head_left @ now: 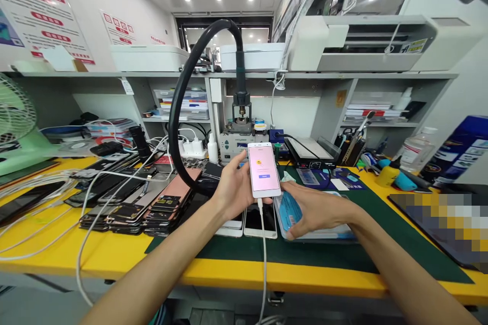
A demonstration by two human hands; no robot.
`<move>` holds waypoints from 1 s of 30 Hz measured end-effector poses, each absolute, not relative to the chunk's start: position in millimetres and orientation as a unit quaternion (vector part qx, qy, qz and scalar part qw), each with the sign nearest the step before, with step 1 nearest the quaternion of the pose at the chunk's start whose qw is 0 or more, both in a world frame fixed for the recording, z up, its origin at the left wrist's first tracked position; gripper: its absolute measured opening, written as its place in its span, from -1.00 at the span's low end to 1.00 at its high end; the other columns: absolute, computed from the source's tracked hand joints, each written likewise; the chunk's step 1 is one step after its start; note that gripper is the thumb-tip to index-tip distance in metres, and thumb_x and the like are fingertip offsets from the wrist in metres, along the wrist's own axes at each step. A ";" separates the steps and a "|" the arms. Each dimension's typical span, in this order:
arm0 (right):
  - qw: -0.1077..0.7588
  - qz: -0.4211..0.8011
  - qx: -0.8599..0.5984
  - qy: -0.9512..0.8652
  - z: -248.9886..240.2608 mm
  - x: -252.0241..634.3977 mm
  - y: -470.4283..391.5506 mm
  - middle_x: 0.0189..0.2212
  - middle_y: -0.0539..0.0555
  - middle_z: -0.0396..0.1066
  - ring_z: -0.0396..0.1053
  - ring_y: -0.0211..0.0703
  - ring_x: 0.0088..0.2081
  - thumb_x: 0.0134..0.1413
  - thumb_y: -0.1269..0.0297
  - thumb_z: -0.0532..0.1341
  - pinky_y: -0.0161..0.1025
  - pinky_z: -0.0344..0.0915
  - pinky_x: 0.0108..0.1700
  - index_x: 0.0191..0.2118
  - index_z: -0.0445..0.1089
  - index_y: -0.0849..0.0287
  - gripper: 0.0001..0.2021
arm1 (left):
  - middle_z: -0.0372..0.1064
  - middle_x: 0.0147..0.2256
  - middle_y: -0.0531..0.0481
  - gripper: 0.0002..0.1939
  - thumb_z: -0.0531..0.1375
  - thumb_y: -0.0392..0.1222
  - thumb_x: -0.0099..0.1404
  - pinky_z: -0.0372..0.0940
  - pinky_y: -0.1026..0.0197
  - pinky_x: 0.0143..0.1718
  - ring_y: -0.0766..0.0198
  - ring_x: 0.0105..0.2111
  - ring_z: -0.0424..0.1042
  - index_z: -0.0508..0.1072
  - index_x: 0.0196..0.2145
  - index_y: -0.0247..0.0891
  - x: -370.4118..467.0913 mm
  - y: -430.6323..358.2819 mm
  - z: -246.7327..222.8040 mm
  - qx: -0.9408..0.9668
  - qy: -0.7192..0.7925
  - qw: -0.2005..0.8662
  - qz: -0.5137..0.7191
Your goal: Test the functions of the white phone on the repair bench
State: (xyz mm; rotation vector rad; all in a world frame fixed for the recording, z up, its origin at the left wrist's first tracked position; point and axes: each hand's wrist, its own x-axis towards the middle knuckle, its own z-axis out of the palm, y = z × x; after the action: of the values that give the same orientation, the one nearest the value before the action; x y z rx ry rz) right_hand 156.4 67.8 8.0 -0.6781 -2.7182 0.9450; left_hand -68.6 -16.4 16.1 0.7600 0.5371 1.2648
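A white smartphone (264, 170) rests upright, tilted back, in my left hand (236, 187), whose fingers wrap behind it. Its lit screen shows a pale pink page with a small yellow icon and a blue button. A white cable (264, 259) runs from the phone's bottom edge down past the table. Just right of the phone, my right hand (320, 208) is spread, thumb and fingers apart, over a blue printed packet (288, 209) on a clear plastic case. Whether it touches the packet I cannot tell. Beneath the held phone lies another white-framed phone (260, 221) with a dark screen.
Stacks of phone parts (163, 205) and loose white cables (57, 183) cover the left side. A thick black hose (177, 101) arches over the green mat (381, 228) from a bench machine (238, 146). A bottle (414, 152) and a dark tablet-like slab (415, 213) are at right.
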 end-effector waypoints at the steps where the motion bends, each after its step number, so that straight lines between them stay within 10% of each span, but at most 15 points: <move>1: 0.088 0.322 -0.228 -0.915 8.3 156.4 68.4 0.24 0.25 0.26 0.27 0.36 0.18 -0.38 0.01 0.53 0.01 0.30 0.11 0.39 0.09 0.06 0.13 | 0.40 -0.04 -0.28 -0.40 0.03 0.22 0.37 0.43 -0.01 -0.41 -0.11 -0.17 0.49 0.30 0.18 -0.23 -68.5 -16.6 16.3 0.342 0.241 0.708 0.569; 10: 0.258 0.523 -0.265 -0.767 20.8 141.2 60.9 0.22 0.28 0.27 0.32 0.14 0.15 0.06 0.11 0.34 0.04 0.30 0.11 0.36 0.08 0.12 -0.22 | 0.38 0.00 -0.30 -0.38 0.04 0.24 0.35 0.44 -0.02 -0.35 -0.13 -0.12 0.48 0.30 0.19 -0.22 -65.6 -16.9 12.8 0.341 0.235 0.717 0.561; 17: 0.358 0.550 -0.299 -0.693 0.2 121.4 58.3 -0.05 0.20 0.46 0.46 0.05 -0.11 -0.04 0.28 0.33 -0.09 0.37 -0.17 0.05 0.33 0.18 -0.52 | 0.36 0.03 -0.31 -0.37 0.03 0.23 0.36 0.44 -0.03 -0.34 -0.13 -0.10 0.46 0.29 0.21 -0.23 -55.4 -17.7 8.4 0.329 0.227 0.741 0.540; 30: 0.404 0.522 -0.282 -0.696 -7.6 114.1 59.5 -0.11 0.17 0.50 0.47 0.02 -0.13 -0.05 0.28 0.36 -0.06 0.36 -0.07 -0.07 0.37 0.18 -0.63 | 0.43 -0.05 -0.30 -0.40 0.05 0.14 0.39 0.47 -0.05 -0.26 -0.08 -0.15 0.50 0.25 0.25 -0.26 -52.0 -20.7 11.6 0.315 0.220 0.748 0.541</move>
State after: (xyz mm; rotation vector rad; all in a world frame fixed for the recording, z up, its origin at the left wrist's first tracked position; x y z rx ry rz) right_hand 114.1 59.5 -7.6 -0.7121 -1.7581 1.3182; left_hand -52.0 -20.7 11.6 0.6888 0.4819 1.1833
